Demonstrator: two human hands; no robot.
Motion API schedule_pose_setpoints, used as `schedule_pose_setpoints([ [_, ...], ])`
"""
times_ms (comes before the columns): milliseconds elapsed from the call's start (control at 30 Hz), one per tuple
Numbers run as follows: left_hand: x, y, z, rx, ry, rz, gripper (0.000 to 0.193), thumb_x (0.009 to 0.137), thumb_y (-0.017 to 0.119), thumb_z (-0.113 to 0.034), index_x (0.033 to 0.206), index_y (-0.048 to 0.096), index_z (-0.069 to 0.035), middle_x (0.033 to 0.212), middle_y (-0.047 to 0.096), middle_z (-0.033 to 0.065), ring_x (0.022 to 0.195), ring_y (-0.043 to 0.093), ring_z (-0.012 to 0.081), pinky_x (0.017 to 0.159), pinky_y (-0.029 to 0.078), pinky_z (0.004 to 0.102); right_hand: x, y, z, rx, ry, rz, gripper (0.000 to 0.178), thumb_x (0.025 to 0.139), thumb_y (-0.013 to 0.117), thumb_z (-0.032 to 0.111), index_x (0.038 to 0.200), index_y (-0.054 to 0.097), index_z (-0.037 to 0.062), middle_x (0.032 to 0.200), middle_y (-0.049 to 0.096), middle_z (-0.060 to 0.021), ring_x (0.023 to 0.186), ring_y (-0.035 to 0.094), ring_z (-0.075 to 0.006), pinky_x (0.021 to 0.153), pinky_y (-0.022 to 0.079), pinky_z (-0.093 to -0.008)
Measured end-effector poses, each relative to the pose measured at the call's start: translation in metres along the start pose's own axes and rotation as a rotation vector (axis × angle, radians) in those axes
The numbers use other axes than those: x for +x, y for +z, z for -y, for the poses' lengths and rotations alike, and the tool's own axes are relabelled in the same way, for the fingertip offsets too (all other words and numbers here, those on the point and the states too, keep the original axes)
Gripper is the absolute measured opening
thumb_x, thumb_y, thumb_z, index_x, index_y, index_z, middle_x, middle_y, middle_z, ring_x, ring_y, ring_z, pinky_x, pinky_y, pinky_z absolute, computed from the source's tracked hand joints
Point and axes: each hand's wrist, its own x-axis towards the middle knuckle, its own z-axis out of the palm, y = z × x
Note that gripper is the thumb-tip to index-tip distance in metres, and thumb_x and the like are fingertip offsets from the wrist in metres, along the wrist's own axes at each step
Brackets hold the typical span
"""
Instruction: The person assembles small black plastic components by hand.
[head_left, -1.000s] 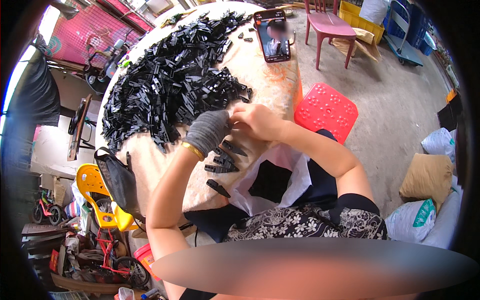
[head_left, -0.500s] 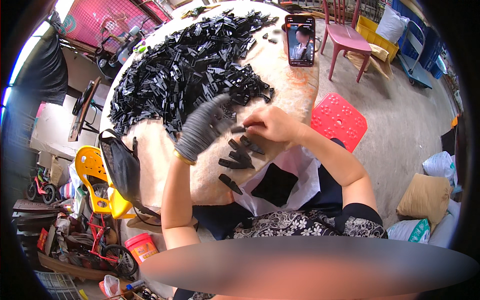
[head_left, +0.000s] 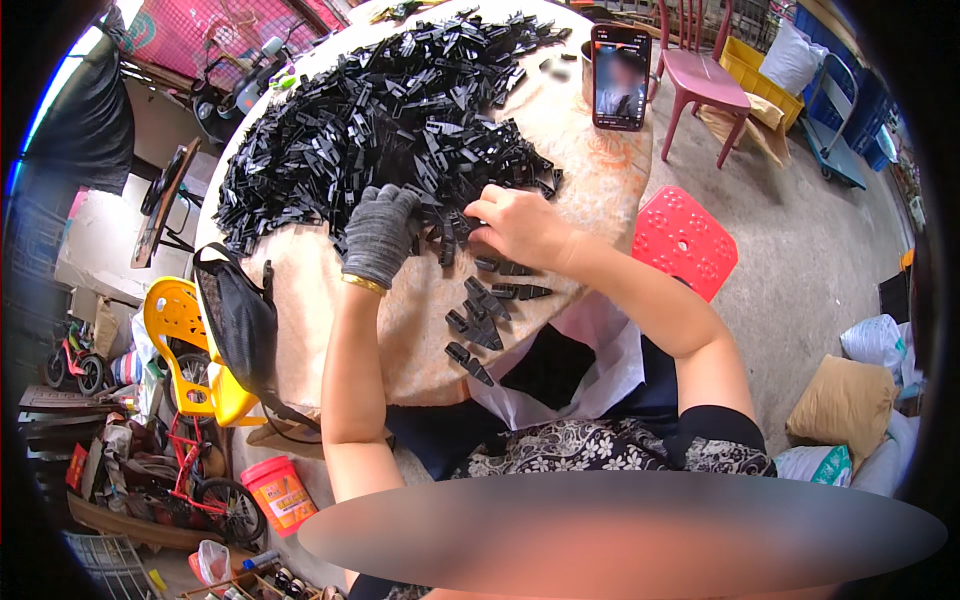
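Observation:
A large heap of small black plastic clip-like pieces (head_left: 340, 140) covers the far part of the cloth-covered table (head_left: 310, 320). At the heap's near edge is my left hand (head_left: 380, 238), in a grey knitted glove. Its fingers are curled; whatever lies inside them is hidden. To its right my bare right hand (head_left: 515, 228) pinches a black plastic piece (head_left: 463, 226) between thumb and fingers. Several separate black pieces (head_left: 483, 300) lie on the cloth between my right forearm and the table's near edge. An open white plastic bag (head_left: 615, 365) rests on my lap below them.
A phone (head_left: 620, 85) stands upright at the table's far right. Beside the table are a red stool (head_left: 685, 240) and a dark pink chair (head_left: 705, 75). A black bag (head_left: 240, 315) hangs at the left edge by a yellow chair (head_left: 180, 330). A red bucket (head_left: 280, 495) stands below.
My left hand has swung back to the heap's edge and its fingers have curled. My right hand has moved slightly left and away from me. More pieces lie apart near the table's edge.

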Motion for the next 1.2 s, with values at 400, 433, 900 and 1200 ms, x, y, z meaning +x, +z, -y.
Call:
schedule_pose_setpoints([
  [400,-0.012,-0.016,-0.016,-1.375,-0.524,0.050,0.019,0.093,0.052,-0.020,0.105,0.057,-0.006,0.075,0.060,0.0004,0.058,0.053,0.0066,0.051,0.043,0.0203,-0.025,-0.014,-0.013,-0.069,0.040,-0.040,0.015,0.074,0.054,0.004,0.084,0.066,0.0037,0.085,0.060,-0.0098,0.084,0.057,-0.0282,0.076,0.047,-0.0369],
  [433,-0.013,-0.012,-0.017,-1.497,-0.527,0.004,0.020,0.093,0.052,-0.022,0.106,0.057,-0.007,0.074,0.059,-0.0006,0.057,0.051,0.0064,0.049,0.041,0.0191,-0.027,-0.014,-0.013,-0.062,0.031,-0.041,0.015,0.074,0.054,0.004,0.084,0.066,0.0037,0.085,0.060,-0.0098,0.084,0.057,-0.0282,0.076,0.047,-0.0369],
  [900,-0.024,-0.015,-0.048,-1.182,-0.113,0.397,0.025,0.088,0.058,-0.008,0.112,0.055,-0.002,0.086,0.061,0.0010,0.074,0.055,0.0066,0.064,0.048,0.0229,-0.025,-0.014,-0.005,0.118,-0.133,0.095,0.016,0.072,0.063,0.006,0.088,0.066,0.0095,0.082,0.058,-0.0101,0.080,0.057,-0.0306,0.072,0.046,-0.0369],
  [1200,-0.018,-0.003,-0.034,-0.575,-0.049,0.024,0.020,0.085,0.061,-0.016,0.101,0.058,-0.005,0.095,0.061,0.0186,0.086,0.061,0.0327,0.073,0.049,0.0362,-0.021,-0.003,-0.011,-0.011,-0.058,-0.097,0.016,0.071,0.063,0.003,0.087,0.063,0.0035,0.084,0.059,-0.0103,0.083,0.057,-0.0288,0.074,0.047,-0.0374],
])
